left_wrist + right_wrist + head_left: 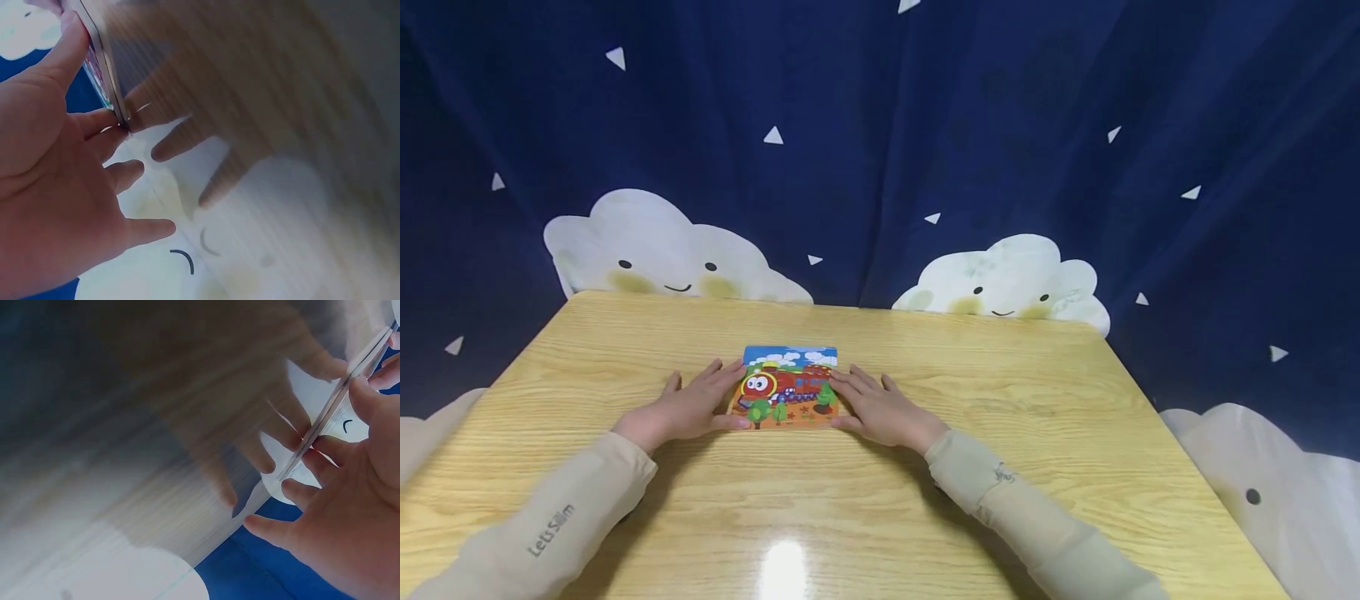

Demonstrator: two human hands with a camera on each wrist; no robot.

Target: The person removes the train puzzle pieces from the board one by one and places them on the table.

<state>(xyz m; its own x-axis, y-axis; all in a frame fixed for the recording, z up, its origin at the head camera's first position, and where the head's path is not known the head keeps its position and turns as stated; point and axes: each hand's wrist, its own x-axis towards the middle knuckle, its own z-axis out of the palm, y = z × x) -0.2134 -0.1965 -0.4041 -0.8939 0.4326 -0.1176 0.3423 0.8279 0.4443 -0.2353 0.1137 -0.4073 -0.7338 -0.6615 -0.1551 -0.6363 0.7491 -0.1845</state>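
Nearest to me, a bright patch of glare (783,571) lies on the wooden counter (1037,400), between my pale left sleeve (542,533) and my pale right sleeve (1037,521); the left one carries dark lettering along the forearm. Past the cuffs, my left hand (692,407) lies relaxed with its fingers spread, thumb at the near left corner of a small picture board (790,398) and fingertips against its left edge. My right hand (887,415) mirrors it, fingers extended rather than clenched, thumb and fingertips touching the board's right edge.

The board sits directly between my two hands, picture side up: a red train with big eyes, green trees on the side toward me, blue sky and clouds on the side away. From each wrist it appears nearly edge-on, and the glossy counter mirrors my fingers beside it.

Beyond my hands the bare wood runs to the counter's far edge. Behind that hangs a dark blue curtain (850,150) with small white triangles, a smiling left cloud (655,250) ahead of my left hand and a right cloud (1007,271) ahead and to the right of my right hand.
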